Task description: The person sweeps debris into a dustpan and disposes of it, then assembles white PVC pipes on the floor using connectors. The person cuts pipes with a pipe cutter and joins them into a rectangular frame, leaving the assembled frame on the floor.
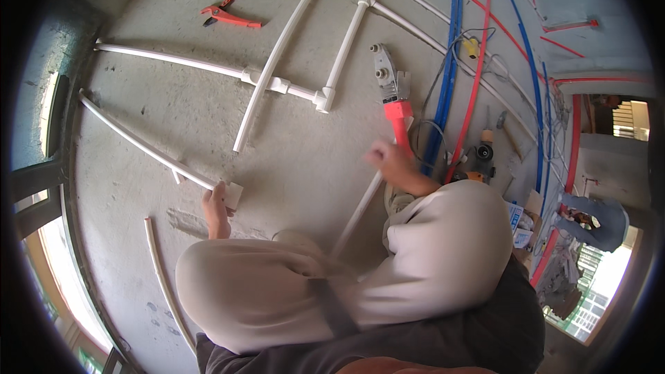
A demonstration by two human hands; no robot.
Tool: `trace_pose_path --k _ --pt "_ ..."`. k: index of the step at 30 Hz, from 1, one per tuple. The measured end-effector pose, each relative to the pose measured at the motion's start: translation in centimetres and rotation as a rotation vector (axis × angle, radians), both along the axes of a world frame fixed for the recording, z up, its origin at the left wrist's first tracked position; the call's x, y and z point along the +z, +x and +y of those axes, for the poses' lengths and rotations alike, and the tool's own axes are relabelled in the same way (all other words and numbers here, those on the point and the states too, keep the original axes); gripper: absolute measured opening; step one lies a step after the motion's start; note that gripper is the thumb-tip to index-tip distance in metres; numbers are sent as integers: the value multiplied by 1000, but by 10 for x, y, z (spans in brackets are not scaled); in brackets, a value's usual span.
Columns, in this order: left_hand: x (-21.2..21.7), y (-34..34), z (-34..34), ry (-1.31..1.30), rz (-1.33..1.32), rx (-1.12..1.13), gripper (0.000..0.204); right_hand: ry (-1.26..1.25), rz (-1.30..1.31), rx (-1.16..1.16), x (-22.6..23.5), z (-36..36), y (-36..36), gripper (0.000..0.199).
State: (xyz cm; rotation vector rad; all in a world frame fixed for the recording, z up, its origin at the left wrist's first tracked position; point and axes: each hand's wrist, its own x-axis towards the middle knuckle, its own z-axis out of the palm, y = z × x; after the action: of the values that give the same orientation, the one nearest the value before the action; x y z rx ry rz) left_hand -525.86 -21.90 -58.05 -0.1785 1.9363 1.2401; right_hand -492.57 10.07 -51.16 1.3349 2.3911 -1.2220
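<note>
My left hand is closed around the near end of a white plastic pipe, which slopes up to the left wall. A small pale square piece lies beside these fingers; what it is I cannot make out. My right hand, smeared by motion, is just below the red handle of a pipe fusion welder. Whether its fingers touch anything is unclear. The welder's metal plate with round dies points away from me. Under my right hand, another white pipe runs down toward my crossed legs.
White pipes joined with tees and an elbow lie ahead on the concrete floor. A red-handled pipe cutter is at the far left. Blue pipes, a hammer, a drill and an open box are on the right.
</note>
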Motion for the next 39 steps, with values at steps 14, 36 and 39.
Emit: trace_pose_path --k 14,36,39 --pt "165 62 30 -186 216 -32 54 -471 175 -366 -49 128 66 15" --pt "125 57 36 -565 438 -248 87 -200 685 89 177 152 -58 37" --pt "47 33 40 -574 417 -149 87 -289 582 91 207 131 -96 39"
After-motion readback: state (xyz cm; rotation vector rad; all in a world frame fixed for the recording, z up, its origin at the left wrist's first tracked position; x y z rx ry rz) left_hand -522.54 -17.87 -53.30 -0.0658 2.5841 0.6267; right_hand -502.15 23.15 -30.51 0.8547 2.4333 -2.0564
